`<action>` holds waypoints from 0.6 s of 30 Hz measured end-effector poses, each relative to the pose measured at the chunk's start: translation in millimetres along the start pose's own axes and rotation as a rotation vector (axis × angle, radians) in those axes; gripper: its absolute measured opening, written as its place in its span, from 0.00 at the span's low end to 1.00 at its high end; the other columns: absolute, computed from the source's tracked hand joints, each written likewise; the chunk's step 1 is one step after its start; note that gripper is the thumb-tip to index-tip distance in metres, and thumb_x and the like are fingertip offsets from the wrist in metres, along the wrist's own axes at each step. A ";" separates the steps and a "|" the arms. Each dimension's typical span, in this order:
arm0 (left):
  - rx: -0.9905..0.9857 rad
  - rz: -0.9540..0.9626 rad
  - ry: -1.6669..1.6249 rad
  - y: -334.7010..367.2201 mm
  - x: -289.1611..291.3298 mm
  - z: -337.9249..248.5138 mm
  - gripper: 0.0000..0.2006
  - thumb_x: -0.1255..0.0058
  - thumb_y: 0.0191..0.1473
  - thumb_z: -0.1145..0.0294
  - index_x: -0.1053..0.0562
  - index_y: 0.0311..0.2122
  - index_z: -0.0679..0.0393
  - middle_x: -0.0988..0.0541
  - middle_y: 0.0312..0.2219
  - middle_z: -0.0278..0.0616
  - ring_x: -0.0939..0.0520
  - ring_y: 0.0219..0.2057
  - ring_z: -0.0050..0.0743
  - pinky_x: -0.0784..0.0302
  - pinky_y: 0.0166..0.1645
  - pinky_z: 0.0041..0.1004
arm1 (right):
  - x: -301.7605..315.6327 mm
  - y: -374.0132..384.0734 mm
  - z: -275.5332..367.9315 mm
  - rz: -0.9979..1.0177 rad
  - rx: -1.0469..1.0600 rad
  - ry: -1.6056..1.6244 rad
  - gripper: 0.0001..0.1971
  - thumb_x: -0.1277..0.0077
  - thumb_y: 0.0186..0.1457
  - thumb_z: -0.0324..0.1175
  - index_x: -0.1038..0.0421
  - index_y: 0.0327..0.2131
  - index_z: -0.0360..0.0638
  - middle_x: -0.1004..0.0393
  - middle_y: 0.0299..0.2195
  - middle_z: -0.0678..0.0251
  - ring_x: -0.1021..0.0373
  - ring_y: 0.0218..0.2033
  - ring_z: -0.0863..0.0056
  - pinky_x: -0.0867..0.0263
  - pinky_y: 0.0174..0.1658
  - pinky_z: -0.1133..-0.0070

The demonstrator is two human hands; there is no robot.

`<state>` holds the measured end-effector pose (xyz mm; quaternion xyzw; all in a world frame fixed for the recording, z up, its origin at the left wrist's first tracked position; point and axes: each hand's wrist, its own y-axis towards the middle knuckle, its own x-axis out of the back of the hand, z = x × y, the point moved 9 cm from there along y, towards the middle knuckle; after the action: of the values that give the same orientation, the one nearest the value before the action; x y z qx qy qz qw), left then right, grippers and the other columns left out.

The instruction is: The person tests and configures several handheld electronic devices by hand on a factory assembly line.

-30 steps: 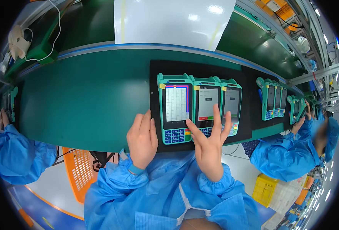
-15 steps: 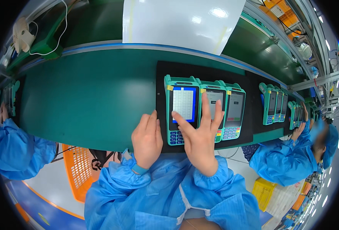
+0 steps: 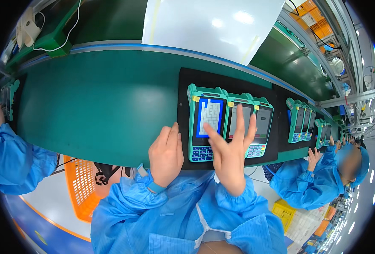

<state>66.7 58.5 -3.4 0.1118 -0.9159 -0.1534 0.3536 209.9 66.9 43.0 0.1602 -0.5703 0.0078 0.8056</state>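
Note:
Three green handheld payment terminals stand side by side on a black mat [image 3: 187, 127]. On the left terminal [image 3: 202, 153], the lit screen shows a white grid edged in blue. My right hand [image 3: 232, 158] is open over the terminals, fingers spread. Its thumb tip is at the lower part of that grid, while the other fingers reach over the middle terminal [image 3: 238, 111] and toward the right terminal [image 3: 263, 116]. My left hand [image 3: 166, 152] rests empty at the mat's left edge, fingers stretched out and lying close together.
Further right, more terminals [image 3: 300, 120] sit on another mat beside a co-worker [image 3: 306, 182] in blue. Another co-worker [image 3: 20, 158] works at the far left. An orange basket [image 3: 79, 186] stands below the green table [image 3: 98, 110]; a white sheet [image 3: 208, 25] hangs beyond its far edge.
Blue now runs down the grid's left side and along its bottom as well. My right thumb has shifted slightly across the screen. The whole view has turned a little.

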 end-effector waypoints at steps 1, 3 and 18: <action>0.004 -0.001 -0.004 -0.2 -0.4 0.4 0.13 0.51 0.54 0.80 0.27 0.45 0.71 0.28 0.30 0.48 0.22 0.27 0.46 0.25 0.31 0.36 | 1.1 -10.3 1.9 0.033 -0.017 0.006 0.19 0.45 0.53 0.27 0.22 0.46 0.67 0.59 0.68 0.51 0.68 0.68 0.37 0.71 0.64 0.43; 0.003 -0.005 0.002 -0.6 -0.1 -0.1 0.13 0.51 0.54 0.80 0.27 0.45 0.71 0.28 0.30 0.48 0.22 0.27 0.46 0.25 0.31 0.36 | -0.5 -16.8 1.2 0.056 -0.031 0.021 0.20 0.45 0.53 0.26 0.22 0.47 0.68 0.59 0.68 0.51 0.68 0.68 0.37 0.72 0.64 0.42; -0.013 -0.009 0.014 -1.0 1.1 -1.5 0.13 0.51 0.53 0.80 0.27 0.45 0.71 0.28 0.30 0.48 0.22 0.27 0.46 0.26 0.32 0.36 | 3.8 19.4 -11.2 -0.080 -0.021 0.034 0.17 0.46 0.56 0.27 0.21 0.45 0.64 0.57 0.67 0.49 0.66 0.67 0.37 0.69 0.63 0.41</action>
<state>67.1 57.0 -2.0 0.1150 -0.9120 -0.1601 0.3598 217.7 87.7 48.0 0.1743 -0.5497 -0.0275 0.8165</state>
